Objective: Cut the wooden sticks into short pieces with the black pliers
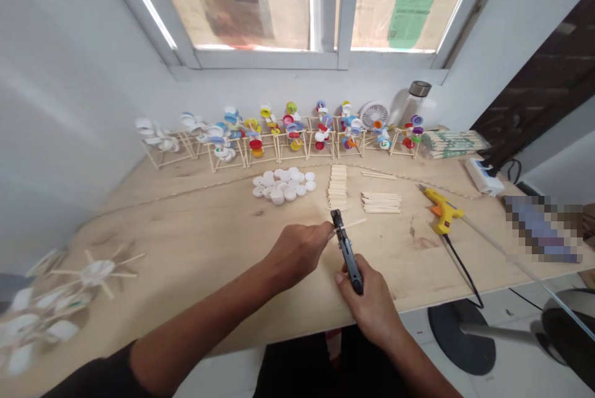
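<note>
My left hand (pixel 300 249) pinches a thin wooden stick (pixel 354 223) that points to the right, just above the plywood table (pixel 195 230). My right hand (pixel 369 302) is wrapped round the handles of black cutting pliers (pixel 344 248). The pliers' jaws sit on the stick close to my left fingertips. Both hands hover near the table's front edge. Beyond them lie two stacks of flat wooden sticks (pixel 337 187) (pixel 381 202) and a heap of white bottle caps (pixel 283 184).
A yellow glue gun (pixel 442 209) with a black cord lies at the right. A row of stick-and-cap wheels (pixel 288 131) lines the wall under the window. White cap wheels (pixel 95 273) lie at the left front. A power strip (pixel 484 175) and a small fan (pixel 373 114) are at the back right.
</note>
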